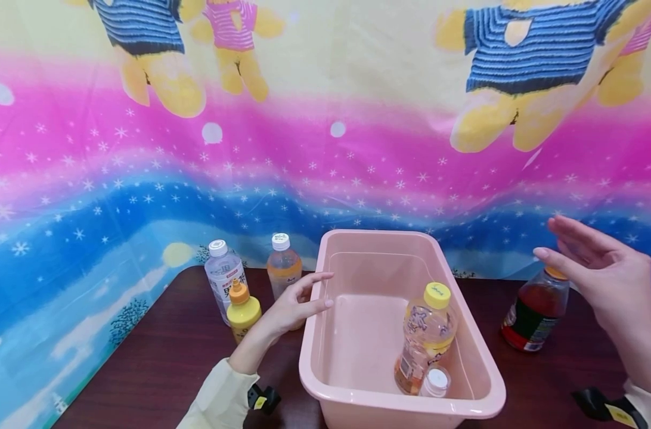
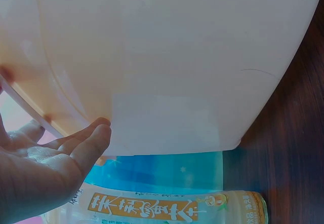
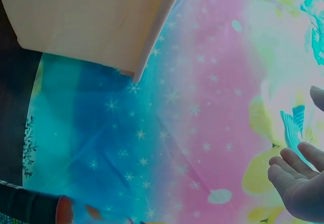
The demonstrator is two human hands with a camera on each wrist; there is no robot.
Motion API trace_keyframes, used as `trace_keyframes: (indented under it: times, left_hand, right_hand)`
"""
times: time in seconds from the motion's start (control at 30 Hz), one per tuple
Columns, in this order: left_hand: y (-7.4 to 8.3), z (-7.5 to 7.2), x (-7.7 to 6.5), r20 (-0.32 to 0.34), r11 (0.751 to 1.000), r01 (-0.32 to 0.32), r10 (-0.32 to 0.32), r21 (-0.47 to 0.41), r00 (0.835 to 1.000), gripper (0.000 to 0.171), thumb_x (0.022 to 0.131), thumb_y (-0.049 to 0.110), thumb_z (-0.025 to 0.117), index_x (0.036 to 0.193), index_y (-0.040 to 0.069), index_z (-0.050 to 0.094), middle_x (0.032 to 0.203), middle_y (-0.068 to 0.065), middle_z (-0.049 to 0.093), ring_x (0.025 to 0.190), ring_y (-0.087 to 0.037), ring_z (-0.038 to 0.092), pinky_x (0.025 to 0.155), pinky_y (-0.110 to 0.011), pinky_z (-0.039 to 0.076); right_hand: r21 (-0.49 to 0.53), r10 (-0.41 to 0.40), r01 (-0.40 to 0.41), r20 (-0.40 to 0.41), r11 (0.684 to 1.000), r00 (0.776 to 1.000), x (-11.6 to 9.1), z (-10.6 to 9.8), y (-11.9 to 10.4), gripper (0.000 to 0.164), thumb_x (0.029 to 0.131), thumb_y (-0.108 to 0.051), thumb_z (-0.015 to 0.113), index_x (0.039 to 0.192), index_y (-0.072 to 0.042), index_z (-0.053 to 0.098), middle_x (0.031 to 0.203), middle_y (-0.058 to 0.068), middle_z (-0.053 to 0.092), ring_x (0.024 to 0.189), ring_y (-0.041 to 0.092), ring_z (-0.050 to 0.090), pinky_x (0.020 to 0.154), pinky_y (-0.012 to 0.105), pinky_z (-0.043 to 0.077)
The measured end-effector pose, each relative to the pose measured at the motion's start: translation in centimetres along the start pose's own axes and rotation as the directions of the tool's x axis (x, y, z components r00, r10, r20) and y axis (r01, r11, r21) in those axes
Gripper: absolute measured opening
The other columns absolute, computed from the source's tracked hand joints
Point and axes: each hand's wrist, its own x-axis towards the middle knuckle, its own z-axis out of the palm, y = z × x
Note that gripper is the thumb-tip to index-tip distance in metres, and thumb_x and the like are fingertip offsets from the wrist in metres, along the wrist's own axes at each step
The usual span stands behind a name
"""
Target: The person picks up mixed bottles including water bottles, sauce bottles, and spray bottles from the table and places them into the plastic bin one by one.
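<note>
A pink plastic tub (image 1: pixel 357 262) stands on the table. My left hand (image 1: pixel 290 307) holds its left rim, with thumb and index fingertips over the edge. In the left wrist view, other fingers of that hand (image 2: pixel 55 163) touch the tub's outer wall. Inside the tub, on the right, are a yellow-capped clear bottle (image 1: pixel 424 333) and a smaller white-capped bottle (image 1: pixel 436 381), partly hidden by the near wall. My right hand (image 1: pixel 615 268) is raised, fingers extended, above and beside a bottle of red drink (image 1: pixel 535 313); it holds nothing.
Left of the tub stand a white-capped clear bottle (image 1: pixel 223 274), a yellow squeeze bottle (image 1: pixel 244 316) with an orange nozzle, and a white-capped bottle of orange drink (image 1: pixel 284 268). A printed cloth (image 1: pixel 336 167) hangs behind the dark wooden table (image 1: pixel 148 363).
</note>
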Motion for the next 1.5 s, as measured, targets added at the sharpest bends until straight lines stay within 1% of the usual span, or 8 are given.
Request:
trace_keyframes:
  times: [0.1,0.3,0.6,0.87,1.13,1.37,1.5]
  left_hand:
    - [0.0,0.0,0.0,0.002,1.000,-0.002,0.002,-0.006,1.000,0.059,0.087,0.023,0.061,0.138,0.006,0.035,0.132,-0.024,0.042,0.115,-0.034,0.049,0.086,-0.043,0.049]
    - [-0.1,0.0,0.0,-0.001,1.000,-0.007,0.007,-0.004,1.000,0.058,0.087,0.023,0.061,0.137,0.006,0.036,0.132,-0.024,0.042,0.116,-0.034,0.048,0.086,-0.044,0.049]
    - [-0.1,0.0,0.0,-0.005,1.000,0.002,-0.002,0.001,1.000,0.060,0.087,0.025,0.061,0.138,0.007,0.036,0.133,-0.024,0.041,0.116,-0.035,0.048,0.086,-0.044,0.049]
    - [0.0,0.0,-0.1,-0.030,0.999,0.019,-0.018,0.027,0.999,0.059,0.086,0.027,0.062,0.137,0.012,0.038,0.133,-0.020,0.042,0.116,-0.033,0.048,0.087,-0.045,0.048]
    - [-0.1,0.0,0.0,-0.005,1.000,0.007,-0.007,-0.009,1.000,0.059,0.086,0.024,0.062,0.138,0.009,0.036,0.133,-0.023,0.041,0.116,-0.035,0.048,0.086,-0.045,0.048]
    - [-0.1,0.0,0.0,-0.003,1.000,-0.003,0.003,-0.005,1.000,0.059,0.087,0.023,0.061,0.137,0.007,0.036,0.133,-0.024,0.040,0.117,-0.036,0.047,0.086,-0.045,0.048]
    - [-0.2,0.0,0.0,0.000,1.000,-0.007,0.007,-0.008,1.000,0.059,0.087,0.024,0.061,0.137,0.006,0.035,0.133,-0.025,0.041,0.116,-0.036,0.048,0.086,-0.045,0.048]
  right_hand:
    - [-0.008,0.015,-0.015,-0.008,1.000,1.000,0.1,-0.1,0.3,0.052,0.082,-0.009,0.066,0.131,-0.017,0.050,0.118,-0.021,0.055,0.116,-0.002,0.047,0.084,0.002,0.038]
    - [-0.002,0.038,-0.038,-0.033,0.999,0.999,0.3,-0.2,0.9,0.051,0.082,-0.010,0.065,0.130,-0.019,0.051,0.125,-0.014,0.054,0.118,-0.002,0.045,0.088,0.004,0.035]
    - [-0.037,0.077,-0.079,-0.040,0.996,0.996,0.5,-0.4,1.6,0.054,0.084,-0.015,0.064,0.134,-0.021,0.046,0.132,-0.013,0.048,0.125,0.003,0.038,0.090,0.004,0.032]
    - [-0.028,0.104,-0.106,-0.052,0.994,0.993,0.7,-0.5,2.3,0.054,0.084,-0.016,0.064,0.134,-0.021,0.046,0.131,-0.015,0.049,0.124,0.002,0.039,0.091,0.005,0.032]
    - [-0.037,0.148,-0.151,-0.059,0.988,0.987,1.0,-0.6,2.9,0.056,0.083,-0.019,0.065,0.136,-0.021,0.044,0.132,-0.015,0.047,0.124,0.002,0.038,0.090,0.004,0.031]
    - [-0.039,0.140,-0.142,-0.055,0.989,0.989,1.0,-0.6,3.6,0.059,0.082,-0.018,0.066,0.136,-0.019,0.043,0.128,-0.018,0.049,0.120,-0.003,0.042,0.090,0.004,0.032]
    - [-0.037,0.155,-0.157,-0.047,0.987,0.987,1.1,-0.5,3.9,0.061,0.081,-0.018,0.067,0.137,-0.020,0.042,0.132,-0.016,0.047,0.119,-0.005,0.042,0.087,0.003,0.034]
